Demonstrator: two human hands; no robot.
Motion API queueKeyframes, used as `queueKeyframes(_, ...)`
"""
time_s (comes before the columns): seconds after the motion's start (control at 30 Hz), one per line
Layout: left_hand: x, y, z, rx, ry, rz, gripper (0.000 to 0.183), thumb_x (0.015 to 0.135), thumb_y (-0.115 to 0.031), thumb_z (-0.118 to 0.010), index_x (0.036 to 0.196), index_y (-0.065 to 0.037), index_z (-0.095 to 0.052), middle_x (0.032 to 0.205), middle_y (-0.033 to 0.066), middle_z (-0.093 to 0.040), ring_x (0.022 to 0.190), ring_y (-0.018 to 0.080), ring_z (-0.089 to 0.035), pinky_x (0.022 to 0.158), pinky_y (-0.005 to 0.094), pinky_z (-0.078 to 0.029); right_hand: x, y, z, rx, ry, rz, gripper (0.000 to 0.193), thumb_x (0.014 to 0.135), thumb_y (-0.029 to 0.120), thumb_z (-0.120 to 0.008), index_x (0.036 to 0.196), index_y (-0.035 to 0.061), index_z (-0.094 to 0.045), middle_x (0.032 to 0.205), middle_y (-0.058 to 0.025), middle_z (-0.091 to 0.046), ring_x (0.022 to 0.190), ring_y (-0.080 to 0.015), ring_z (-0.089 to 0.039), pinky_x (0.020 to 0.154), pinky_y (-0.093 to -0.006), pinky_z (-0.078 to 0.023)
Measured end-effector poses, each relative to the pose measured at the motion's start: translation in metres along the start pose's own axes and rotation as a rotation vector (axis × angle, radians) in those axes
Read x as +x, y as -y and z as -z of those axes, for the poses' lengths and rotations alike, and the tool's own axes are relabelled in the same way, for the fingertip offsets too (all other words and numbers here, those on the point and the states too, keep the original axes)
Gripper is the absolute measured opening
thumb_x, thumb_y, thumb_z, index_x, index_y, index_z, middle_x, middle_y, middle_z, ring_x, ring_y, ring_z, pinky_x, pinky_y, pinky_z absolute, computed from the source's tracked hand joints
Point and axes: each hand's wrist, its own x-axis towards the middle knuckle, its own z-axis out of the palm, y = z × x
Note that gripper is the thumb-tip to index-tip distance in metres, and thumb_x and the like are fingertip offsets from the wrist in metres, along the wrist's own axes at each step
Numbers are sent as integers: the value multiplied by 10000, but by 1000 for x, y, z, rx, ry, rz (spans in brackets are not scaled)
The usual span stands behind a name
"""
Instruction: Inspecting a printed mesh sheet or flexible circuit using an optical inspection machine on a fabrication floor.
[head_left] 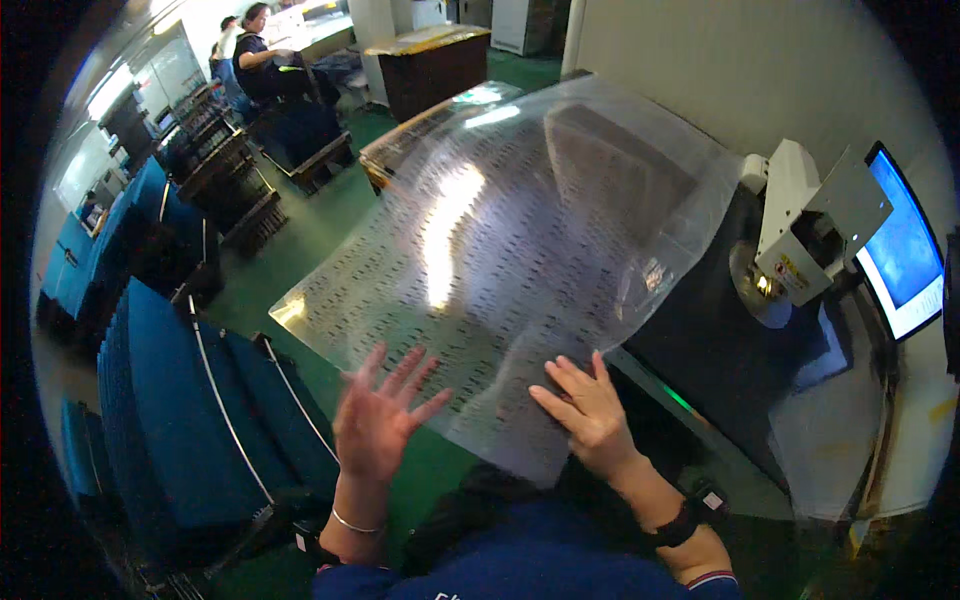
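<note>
A large transparent plastic sheet (pixel 545 290) printed with rows of small dark marks spreads out in front of me, with bright glare on its left half. Its near corner hangs toward my body. My left hand (pixel 380 418) is open at the sheet's near left edge, fingers spread; whether it touches the film cannot be told. My right hand (pixel 590 412) lies against the near right part of the sheet, its fingers apart and outstretched. Neither hand is closed around anything.
A machine head (pixel 800 235) stands on the dark worktop (pixel 715 330) at right, beside a lit monitor (pixel 905 250). Blue racks (pixel 165 400) fill the left. A brown box (pixel 435 75) stands at the back; a seated person (pixel 265 65) works farther off.
</note>
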Motion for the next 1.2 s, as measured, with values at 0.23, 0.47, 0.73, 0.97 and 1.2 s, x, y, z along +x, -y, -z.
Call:
queueKeyframes(0.23,13,20,11,512,-369,-137,455,862,-16,-497,1278,-43,-314,1117,181,-547,984,289,-578,746,375,-523,-7,6,6,263,-118,-159,458,676,-124,-469,1071,62,-607,1162,-178,-530,1108,-334,-505,1002,-499,-321)
queueKeyframes(0.47,22,7,30,632,-441,-335,349,874,-47,-505,1214,-15,-434,1006,93,-584,798,131,-584,705,267,-502,-24,2,10,856,-246,-865,260,863,-3,-467,1121,-25,-497,1086,-157,-547,974,-218,-571,863,-314,-472)
queueKeyframes(0.73,25,-4,42,633,-480,-331,281,892,-92,-500,1170,-65,-473,816,60,-630,556,72,-564,427,191,-462,7,1,21,1426,-66,-1229,342,912,140,-455,1207,-24,-403,1046,-215,-567,881,-274,-622,766,-369,-533)
queueKeyframes(0.97,20,-9,53,712,-510,-259,310,905,-161,-489,1205,-93,-452,871,111,-647,513,97,-570,404,199,-469,12,2,20,1449,-57,-1206,344,918,140,-444,1220,-16,-392,1035,-215,-574,855,-280,-632,742,-361,-547)
queueKeyframes(1.2,23,-9,57,679,-521,-243,330,899,-171,-501,1215,-92,-447,866,111,-646,524,113,-581,415,218,-481,15,3,22,1451,-76,-1182,329,920,138,-442,1207,-18,-409,1025,-217,-580,857,-274,-632,746,-361,-544)
